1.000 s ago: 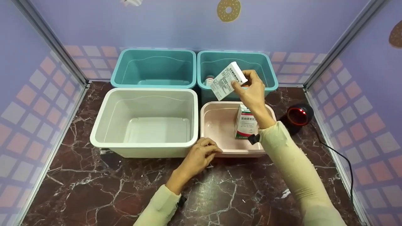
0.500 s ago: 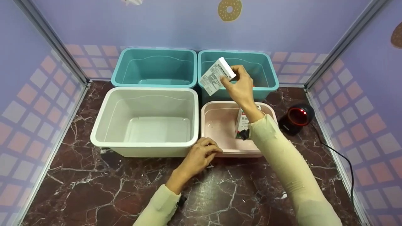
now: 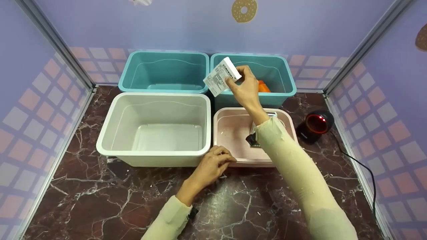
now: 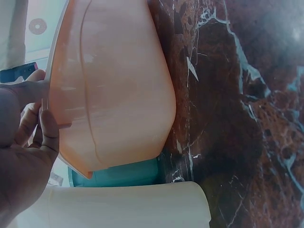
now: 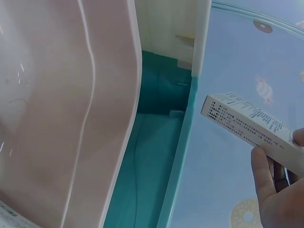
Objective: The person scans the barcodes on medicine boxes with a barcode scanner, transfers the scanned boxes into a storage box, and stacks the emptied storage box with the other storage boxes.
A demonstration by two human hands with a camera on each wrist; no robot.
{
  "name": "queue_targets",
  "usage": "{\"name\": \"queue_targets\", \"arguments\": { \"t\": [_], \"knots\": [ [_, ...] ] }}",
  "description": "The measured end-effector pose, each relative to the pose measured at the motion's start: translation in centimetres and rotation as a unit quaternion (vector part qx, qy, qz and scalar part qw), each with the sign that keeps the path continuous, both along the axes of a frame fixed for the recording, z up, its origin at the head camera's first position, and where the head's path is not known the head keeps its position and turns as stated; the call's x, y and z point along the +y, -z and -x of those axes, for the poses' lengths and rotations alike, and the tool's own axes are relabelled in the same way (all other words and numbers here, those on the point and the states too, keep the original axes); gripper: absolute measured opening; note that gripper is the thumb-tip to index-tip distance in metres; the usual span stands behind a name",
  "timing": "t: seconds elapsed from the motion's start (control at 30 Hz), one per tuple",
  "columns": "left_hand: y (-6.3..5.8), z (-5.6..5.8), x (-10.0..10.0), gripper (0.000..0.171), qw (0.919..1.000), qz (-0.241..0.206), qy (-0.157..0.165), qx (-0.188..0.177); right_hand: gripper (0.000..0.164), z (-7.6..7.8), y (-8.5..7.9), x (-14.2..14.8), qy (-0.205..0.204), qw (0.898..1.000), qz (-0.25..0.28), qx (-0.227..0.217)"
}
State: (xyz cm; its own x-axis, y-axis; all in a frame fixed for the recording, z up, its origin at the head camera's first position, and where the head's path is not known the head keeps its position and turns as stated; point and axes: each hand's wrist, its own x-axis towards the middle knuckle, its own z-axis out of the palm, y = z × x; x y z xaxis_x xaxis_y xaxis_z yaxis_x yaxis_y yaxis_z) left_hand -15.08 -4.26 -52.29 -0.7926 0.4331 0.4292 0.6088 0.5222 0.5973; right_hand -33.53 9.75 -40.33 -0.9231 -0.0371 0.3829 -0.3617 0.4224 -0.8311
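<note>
My right hand [image 3: 246, 87] pinches a small white medicine box [image 3: 220, 77] by one end, thumb on its printed face. It is held tilted above the front rim of the right teal bin [image 3: 283, 95]. In the right wrist view the printed carton [image 5: 251, 124] juts out from the fingers. My left hand [image 3: 212, 164] grips the front left corner of the pink bin [image 3: 230, 133]; in the left wrist view its fingers [image 4: 49, 128] curl over the rim. Inside the pink bin lies another medicine box [image 3: 255, 145], mostly hidden by my right sleeve.
A large white bin [image 3: 153, 154] stands left of the pink one. Behind it is a second teal bin [image 3: 163, 90]. An orange thing [image 3: 263, 87] lies in the right teal bin. A black scanner-like device [image 3: 315, 126] glowing red stands at the right, its cable [image 3: 362, 163] trailing forward.
My right hand has carried the medicine box left and slightly back. The orange thing has come into view, while my sleeve now covers more of the box in the pink bin. My left hand stays put.
</note>
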Motion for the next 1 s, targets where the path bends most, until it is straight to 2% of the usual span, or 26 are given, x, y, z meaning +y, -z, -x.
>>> {"name": "queue_targets", "arguments": {
  "t": [0.3,0.47,0.67,1.0],
  "knots": [
    [0.1,0.0,0.0,0.013,0.9999,-0.002,0.001,0.01,0.034,0.6,-0.2,-1.8,0.012,1.0,-0.019,-0.019],
    [0.1,0.0,0.0,0.013,0.9999,-0.002,0.002,0.015,0.034,1.0,-0.1,-2.6,0.005,0.999,-0.017,-0.028],
    [0.1,0.0,0.0,0.015,0.9999,-0.006,0.003,0.011,0.034,1.0,-0.2,-3.8,-0.009,1.0,-0.002,-0.027],
    [0.2,0.0,-0.1,0.019,0.9999,-0.011,0.004,0.003,0.033,1.2,0.2,-5.3,-0.004,0.999,-0.027,-0.025]
  ]
}}
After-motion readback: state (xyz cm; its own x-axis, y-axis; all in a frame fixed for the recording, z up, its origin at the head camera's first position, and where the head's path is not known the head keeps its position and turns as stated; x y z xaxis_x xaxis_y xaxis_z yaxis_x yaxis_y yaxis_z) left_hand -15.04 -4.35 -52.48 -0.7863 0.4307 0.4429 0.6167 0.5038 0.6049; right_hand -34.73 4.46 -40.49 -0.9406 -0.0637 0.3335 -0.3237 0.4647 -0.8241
